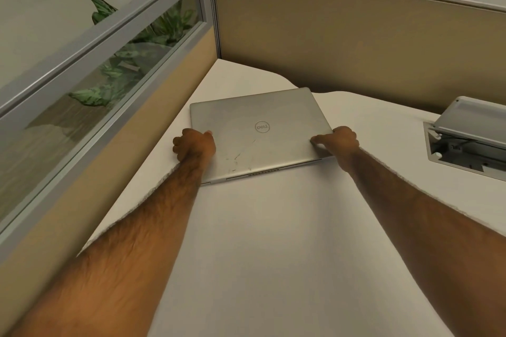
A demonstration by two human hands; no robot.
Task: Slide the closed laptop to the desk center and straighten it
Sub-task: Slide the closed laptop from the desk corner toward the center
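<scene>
Closed silver laptop (254, 131) sits skewed on the white surface (260, 241), back near the corner where the tan cubicle partitions (342, 41) meet. Left hand (195, 145) and right hand (341, 142) have fingers clamped on its side edges. Leafy plant (115, 68) behind the glass, open cable hatch (465, 142) off right.

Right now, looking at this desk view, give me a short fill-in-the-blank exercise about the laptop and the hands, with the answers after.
1. The silver laptop has its lid ____.
2. The left hand and the right hand hold the laptop at its two ____ edges.
3. The laptop lies on the white desk ____ to the desk's front edge, not square.
4. The open grey cable box sits to the laptop's ____.

Missing words: closed; side; skewed; right
</scene>
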